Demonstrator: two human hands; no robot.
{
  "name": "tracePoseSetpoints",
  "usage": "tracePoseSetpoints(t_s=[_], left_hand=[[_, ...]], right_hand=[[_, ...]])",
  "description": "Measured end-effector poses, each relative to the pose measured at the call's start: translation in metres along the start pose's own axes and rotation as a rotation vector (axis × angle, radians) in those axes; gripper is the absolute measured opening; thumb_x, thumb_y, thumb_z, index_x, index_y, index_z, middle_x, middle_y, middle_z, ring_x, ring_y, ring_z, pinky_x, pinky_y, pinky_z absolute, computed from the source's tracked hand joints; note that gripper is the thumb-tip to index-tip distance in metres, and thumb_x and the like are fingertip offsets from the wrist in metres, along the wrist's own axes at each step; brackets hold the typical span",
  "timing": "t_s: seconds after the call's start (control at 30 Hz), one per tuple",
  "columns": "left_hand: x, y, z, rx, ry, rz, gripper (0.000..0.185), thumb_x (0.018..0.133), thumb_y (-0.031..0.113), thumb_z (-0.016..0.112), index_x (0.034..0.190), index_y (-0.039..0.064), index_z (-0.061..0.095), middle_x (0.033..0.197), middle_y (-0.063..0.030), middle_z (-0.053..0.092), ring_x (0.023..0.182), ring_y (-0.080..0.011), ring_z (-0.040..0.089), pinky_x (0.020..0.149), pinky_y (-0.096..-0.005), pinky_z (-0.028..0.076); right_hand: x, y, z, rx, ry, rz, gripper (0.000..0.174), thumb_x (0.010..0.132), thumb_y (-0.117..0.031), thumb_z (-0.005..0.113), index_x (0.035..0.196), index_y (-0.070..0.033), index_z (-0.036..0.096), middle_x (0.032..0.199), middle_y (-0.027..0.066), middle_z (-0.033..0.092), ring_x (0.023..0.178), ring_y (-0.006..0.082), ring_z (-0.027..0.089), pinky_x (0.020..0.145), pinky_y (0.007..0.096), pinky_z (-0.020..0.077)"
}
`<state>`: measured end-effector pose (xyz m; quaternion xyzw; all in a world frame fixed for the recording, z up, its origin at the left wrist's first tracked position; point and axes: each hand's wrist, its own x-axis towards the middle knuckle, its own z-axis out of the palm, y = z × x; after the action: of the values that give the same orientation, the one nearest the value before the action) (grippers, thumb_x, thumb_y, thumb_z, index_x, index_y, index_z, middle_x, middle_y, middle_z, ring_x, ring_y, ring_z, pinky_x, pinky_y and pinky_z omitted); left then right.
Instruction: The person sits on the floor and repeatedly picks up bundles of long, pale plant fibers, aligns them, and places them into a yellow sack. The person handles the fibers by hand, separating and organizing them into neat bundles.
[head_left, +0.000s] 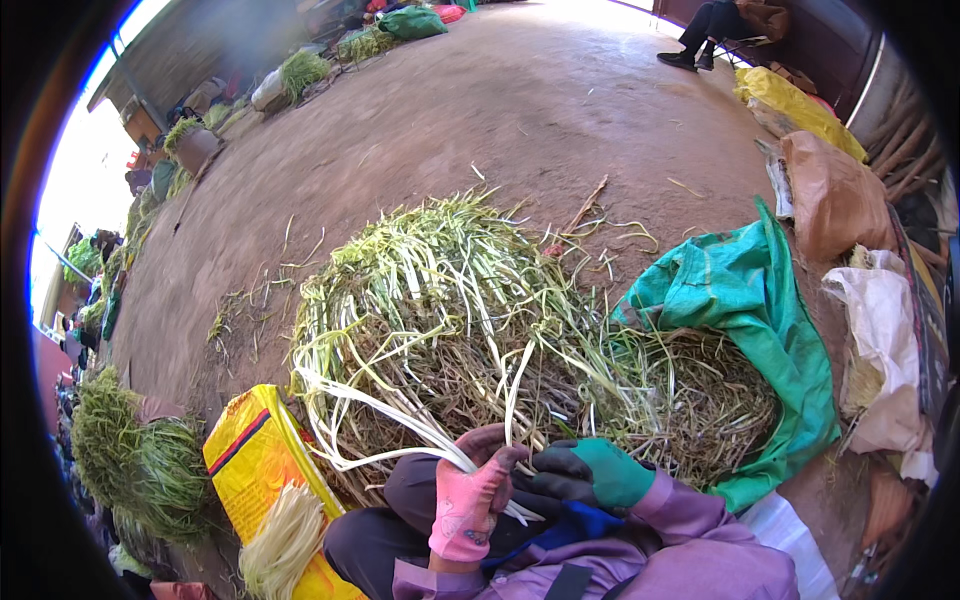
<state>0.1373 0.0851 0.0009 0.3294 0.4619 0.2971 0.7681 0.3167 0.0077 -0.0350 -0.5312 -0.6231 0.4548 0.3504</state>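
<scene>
My left hand (474, 499), in a pink glove with a darker palm, is closed on several long white plant stalks (416, 427). The stalks fan out to the upper left, and their cut-looking ends stick out below the hand. Close beside it on the right is my right hand (592, 472), in a green and black glove, its fingers bent near a pale stalk; whether they grip it is unclear. Before me spreads a large heap of green-and-white stalks (442, 277) mixed with brown dry stems. A bundle of pale stripped stalks (283, 540) lies on a yellow printed sack (247, 457).
A green woven sack (750, 277) lies partly around the heap's right side. Brown, white and yellow sacks (802, 109) line the right edge. Green plant bundles (169, 465) stand at the left. A seated person's legs (701, 37) show at the top right, beyond the earthen floor (525, 112).
</scene>
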Motion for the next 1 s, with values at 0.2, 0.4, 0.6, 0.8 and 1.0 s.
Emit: tracePoseSetpoints(t_s=[0.2,0.4,0.6,0.8,1.0], left_hand=[[-0.002,-0.002,-0.001,-0.057,-0.005,0.015,0.026,0.087,0.002,0.069,0.11,-0.007,0.059,0.081,-0.0124,0.069,0.038,-0.0057,0.042,0.035,-0.0203,0.027],[-0.002,-0.003,-0.002,-0.022,-0.04,-0.005,0.023,0.089,0.002,0.065,0.109,-0.006,0.059,0.08,-0.0127,0.068,0.038,-0.0057,0.042,0.034,-0.0202,0.027],[-0.002,-0.003,0.001,0.026,-0.01,0.009,0.019,0.089,0.002,0.064,0.106,-0.003,0.058,0.075,-0.0126,0.065,0.037,-0.0072,0.042,0.034,-0.0206,0.028],[0.002,-0.01,0.004,0.019,0.058,0.058,0.016,0.089,0.003,0.064,0.103,-0.002,0.058,0.07,-0.0079,0.062,0.036,-0.0079,0.04,0.035,-0.0222,0.029],[0.007,-0.017,0.004,-0.03,0.137,0.116,0.012,0.091,0.005,0.064,0.099,-0.001,0.058,0.063,-0.0037,0.055,0.037,-0.0088,0.041,0.035,-0.0237,0.03]], right_hand=[[0.007,-0.009,0.001,0.11,0.206,0.223,0.028,0.094,-0.027,0.065,0.105,-0.002,0.067,0.087,0.0137,0.066,0.079,0.0205,0.065,0.07,0.0337,0.0513],[0.028,-0.002,0.011,0.77,0.265,0.262,0.029,0.096,-0.02,0.062,0.117,0.0,0.061,0.099,-0.0011,0.063,0.089,0.0078,0.057,0.079,0.0245,0.049],[0.041,0.004,0.022,1.006,0.272,0.278,0.019,0.094,-0.017,0.064,0.107,-0.003,0.062,0.092,-0.0008,0.063,0.081,0.0053,0.056,0.071,0.0217,0.0474],[0.041,0.008,0.031,0.99,0.332,0.273,0.016,0.095,-0.021,0.065,0.099,-0.006,0.06,0.078,-0.0049,0.055,0.063,0.0034,0.047,0.055,0.0201,0.0374],[0.039,0.014,0.039,1.041,0.355,0.264,0.022,0.097,-0.027,0.064,0.099,-0.006,0.06,0.07,-0.0067,0.05,0.057,0.0024,0.041,0.05,0.0208,0.0318]])
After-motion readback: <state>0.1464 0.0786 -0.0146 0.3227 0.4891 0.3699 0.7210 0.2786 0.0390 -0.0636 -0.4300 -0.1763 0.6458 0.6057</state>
